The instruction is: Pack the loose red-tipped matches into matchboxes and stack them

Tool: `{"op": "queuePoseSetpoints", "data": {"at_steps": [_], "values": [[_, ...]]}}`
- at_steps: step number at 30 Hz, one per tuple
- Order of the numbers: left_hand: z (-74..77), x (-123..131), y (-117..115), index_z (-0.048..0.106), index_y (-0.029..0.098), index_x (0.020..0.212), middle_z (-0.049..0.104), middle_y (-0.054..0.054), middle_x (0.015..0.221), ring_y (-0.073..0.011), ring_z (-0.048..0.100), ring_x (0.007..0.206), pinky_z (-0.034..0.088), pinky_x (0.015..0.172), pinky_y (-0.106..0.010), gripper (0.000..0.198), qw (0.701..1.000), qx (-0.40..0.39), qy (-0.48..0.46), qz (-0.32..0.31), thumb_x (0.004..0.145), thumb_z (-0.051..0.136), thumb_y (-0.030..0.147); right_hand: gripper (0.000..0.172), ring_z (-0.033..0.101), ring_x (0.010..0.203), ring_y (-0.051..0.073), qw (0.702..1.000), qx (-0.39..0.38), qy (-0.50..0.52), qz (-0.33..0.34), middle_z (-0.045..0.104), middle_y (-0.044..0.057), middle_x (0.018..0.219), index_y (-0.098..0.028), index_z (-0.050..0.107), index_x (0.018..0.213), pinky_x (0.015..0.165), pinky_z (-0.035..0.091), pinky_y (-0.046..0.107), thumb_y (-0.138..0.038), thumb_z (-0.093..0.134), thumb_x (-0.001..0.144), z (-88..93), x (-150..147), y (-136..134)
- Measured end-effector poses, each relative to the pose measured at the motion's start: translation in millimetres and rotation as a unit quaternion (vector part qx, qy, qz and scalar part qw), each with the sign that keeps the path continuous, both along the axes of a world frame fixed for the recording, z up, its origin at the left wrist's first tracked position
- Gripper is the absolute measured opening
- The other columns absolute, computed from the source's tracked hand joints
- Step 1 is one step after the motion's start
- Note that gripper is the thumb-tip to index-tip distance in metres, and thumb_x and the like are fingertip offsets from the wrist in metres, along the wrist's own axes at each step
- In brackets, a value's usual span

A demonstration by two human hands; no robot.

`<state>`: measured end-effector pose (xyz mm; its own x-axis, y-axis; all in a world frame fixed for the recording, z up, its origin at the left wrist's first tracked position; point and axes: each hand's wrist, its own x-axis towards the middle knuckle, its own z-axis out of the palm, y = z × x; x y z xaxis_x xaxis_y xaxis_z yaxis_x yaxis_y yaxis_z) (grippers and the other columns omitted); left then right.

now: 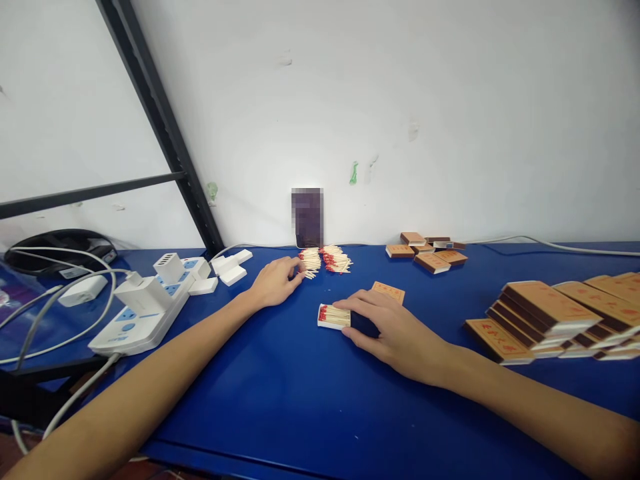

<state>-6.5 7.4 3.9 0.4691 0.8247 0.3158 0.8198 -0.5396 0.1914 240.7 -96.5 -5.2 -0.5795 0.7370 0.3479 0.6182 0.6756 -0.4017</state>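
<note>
My right hand (387,327) rests on the blue table (280,393), its fingers curled over a white matchbox tray (334,316) filled with red-tipped matches. Just behind that hand lies an orange matchbox sleeve (389,291). My left hand (275,280) reaches to the pile of loose matches (325,259) by the wall, its fingertips closed on the pile's left edge.
Stacked orange matchboxes (555,313) fill the right side, and a smaller heap of matchboxes (427,252) lies at the back. A white power strip (150,300) with chargers and cables sits at the left. A dark phone (307,217) leans on the wall, beside a black metal frame (165,133).
</note>
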Motion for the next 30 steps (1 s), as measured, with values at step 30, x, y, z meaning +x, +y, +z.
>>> {"op": "queuePoseSetpoints", "data": {"at_steps": [30], "values": [[31.8, 8, -45, 0.055, 0.017, 0.086, 0.049, 0.002, 0.071, -0.0111, 0.043, 0.062, 0.035, 0.061, -0.024, 0.022, 0.98, -0.075, -0.013, -0.183, 0.095, 0.043, 0.032, 0.057, 0.056, 0.114, 0.025, 0.999, -0.01, 0.032, -0.02, 0.061, 0.008, 0.123, -0.027, 0.032, 0.144, 0.096, 0.047, 0.047, -0.034, 0.052, 0.091, -8.1, 2, 2]]}}
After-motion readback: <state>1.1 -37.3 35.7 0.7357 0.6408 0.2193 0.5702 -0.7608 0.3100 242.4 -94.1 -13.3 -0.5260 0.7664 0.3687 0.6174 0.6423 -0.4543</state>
